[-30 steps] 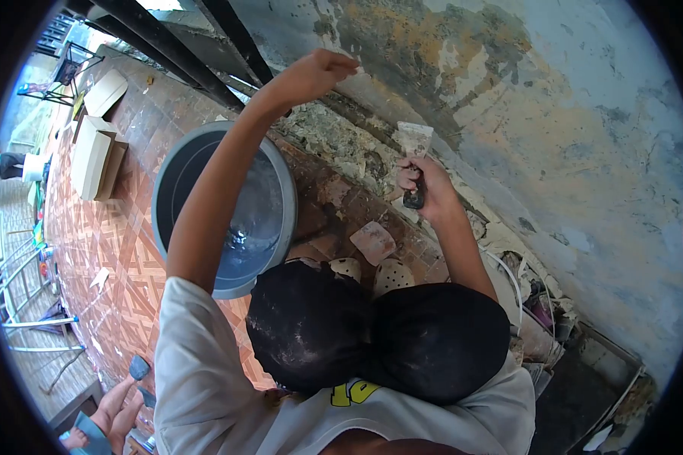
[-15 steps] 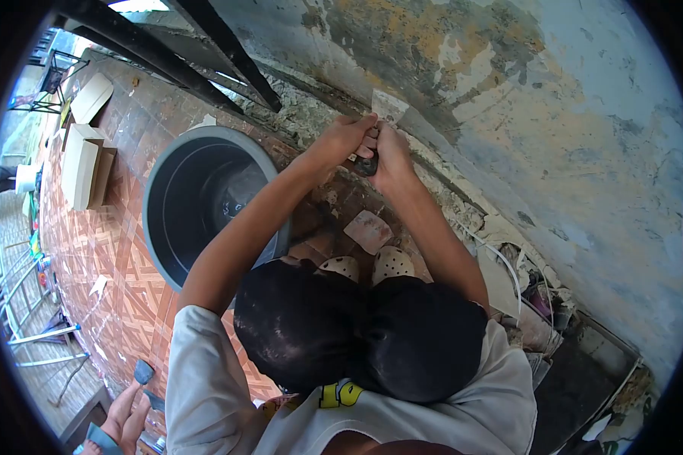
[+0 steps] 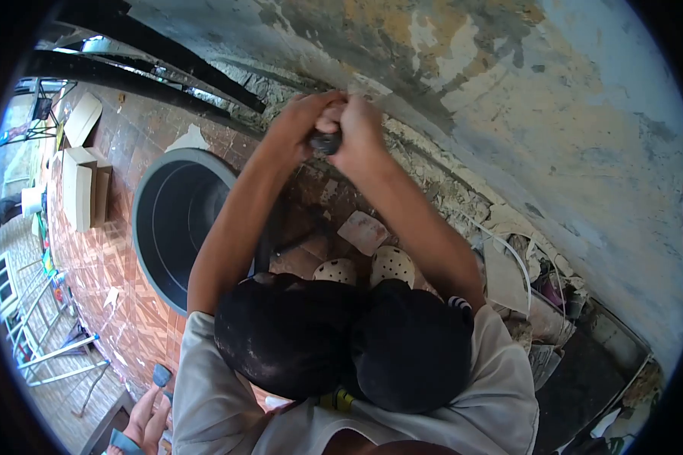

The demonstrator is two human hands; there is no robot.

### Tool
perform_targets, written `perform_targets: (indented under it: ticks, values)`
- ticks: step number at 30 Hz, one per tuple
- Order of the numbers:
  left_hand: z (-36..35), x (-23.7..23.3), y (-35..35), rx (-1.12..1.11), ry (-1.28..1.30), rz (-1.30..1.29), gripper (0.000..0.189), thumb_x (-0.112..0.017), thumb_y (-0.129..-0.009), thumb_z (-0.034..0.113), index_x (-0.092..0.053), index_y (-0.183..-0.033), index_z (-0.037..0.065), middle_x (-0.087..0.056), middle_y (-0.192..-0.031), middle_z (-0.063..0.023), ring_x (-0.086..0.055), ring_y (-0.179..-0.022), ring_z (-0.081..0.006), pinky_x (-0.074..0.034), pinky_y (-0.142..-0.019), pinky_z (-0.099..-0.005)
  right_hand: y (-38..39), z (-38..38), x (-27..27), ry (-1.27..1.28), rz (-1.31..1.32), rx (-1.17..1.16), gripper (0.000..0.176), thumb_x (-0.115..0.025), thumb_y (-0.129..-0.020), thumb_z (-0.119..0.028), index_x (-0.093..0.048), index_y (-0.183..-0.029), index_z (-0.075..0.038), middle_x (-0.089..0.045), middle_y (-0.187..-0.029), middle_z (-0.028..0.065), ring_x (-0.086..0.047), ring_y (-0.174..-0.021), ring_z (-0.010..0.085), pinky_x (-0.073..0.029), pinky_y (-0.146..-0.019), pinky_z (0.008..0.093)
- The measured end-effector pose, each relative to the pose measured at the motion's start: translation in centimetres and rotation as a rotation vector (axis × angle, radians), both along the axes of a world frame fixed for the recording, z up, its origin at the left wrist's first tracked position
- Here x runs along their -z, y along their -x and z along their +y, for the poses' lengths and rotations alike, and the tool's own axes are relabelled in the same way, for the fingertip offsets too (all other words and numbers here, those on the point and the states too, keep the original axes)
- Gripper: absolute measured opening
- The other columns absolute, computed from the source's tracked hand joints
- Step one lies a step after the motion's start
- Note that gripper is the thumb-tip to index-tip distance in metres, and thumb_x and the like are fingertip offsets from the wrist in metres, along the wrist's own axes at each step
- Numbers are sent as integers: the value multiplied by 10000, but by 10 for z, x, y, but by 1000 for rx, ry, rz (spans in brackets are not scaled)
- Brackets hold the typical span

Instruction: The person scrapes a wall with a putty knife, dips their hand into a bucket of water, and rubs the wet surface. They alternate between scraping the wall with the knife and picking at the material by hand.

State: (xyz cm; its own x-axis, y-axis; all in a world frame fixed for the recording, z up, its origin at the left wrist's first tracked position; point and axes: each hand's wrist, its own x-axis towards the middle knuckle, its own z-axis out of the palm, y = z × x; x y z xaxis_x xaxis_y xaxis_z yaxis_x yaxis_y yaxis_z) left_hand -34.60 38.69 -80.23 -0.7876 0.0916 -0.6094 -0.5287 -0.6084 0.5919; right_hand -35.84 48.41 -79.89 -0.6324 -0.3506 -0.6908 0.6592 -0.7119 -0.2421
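Observation:
My left hand [image 3: 305,121] and my right hand [image 3: 359,127] are closed together around the handle of a scraper [image 3: 326,142], out in front of my knees. The black handle end pokes out below my fingers. Its flat blade is smeared and mostly hidden beyond my knuckles, close to the base of the wall [image 3: 463,98]. Peeling paint and bare patches mark that wall. Broken, crumbly mortar [image 3: 425,171] runs along its foot, beside my right forearm.
A large grey tub [image 3: 182,227] stands left of my arm. A reddish brick piece [image 3: 363,232] lies before my clogs [image 3: 392,264]. Black metal bars [image 3: 182,76] slant across the upper left. Cardboard boxes [image 3: 83,186] sit farther left; another person's legs [image 3: 148,417] show at lower left.
Both hands, still gripping the scraper, have moved left and slightly up in view. The blade, plain before, is now hard to see. The view has also shifted a little.

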Motion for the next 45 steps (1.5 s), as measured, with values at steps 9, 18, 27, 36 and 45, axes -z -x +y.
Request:
perform_targets:
  ticks: [9,18,27,36,45]
  values:
    - [3,37,12,63,185,-94,189,-533,-931,133,-655,-914,-10,-588,-730,-3,-546,-570,-74,-467,-495,-225,17,4,26,-68,-69,-121,185,-305,-989,-181,-391,-872,-67,-313,-545,0,-309,-401,124,-297,-372,279]
    - [8,24,13,-5,167,-51,163,-549,-917,135,-639,-903,-1,-623,-739,-44,-587,-559,-118,-514,-517,-276,21,11,24,38,7,-108,191,-321,-984,-197,-370,-850,-70,-337,-549,20,-303,-406,126,-296,-373,290]
    - [10,-1,-6,145,409,-28,273,-544,-935,223,-636,-1002,-25,-645,-855,-80,-645,-683,-153,-561,-480,-306,6,34,24,136,77,-274,287,-331,-1023,-303,-359,-830,-91,-373,-579,7,-348,-443,121,-325,-417,300]
    - [-3,-28,-61,333,1230,500,381,-465,-820,-9,-573,-1185,14,-653,-959,-95,-630,-906,-173,-531,-740,-306,-33,90,-24,-103,256,-380,276,-470,-960,-79,-301,-1178,-89,-481,-871,92,-479,-604,138,-401,-398,282]
    - [43,-53,-100,484,1052,965,569,-643,-706,-8,-544,-1260,73,-499,-1279,-147,-459,-1241,-311,-417,-1005,-418,-57,99,-40,-379,173,-307,157,-411,-975,-136,-356,-1121,-159,-531,-923,88,-559,-667,200,-482,-481,322]
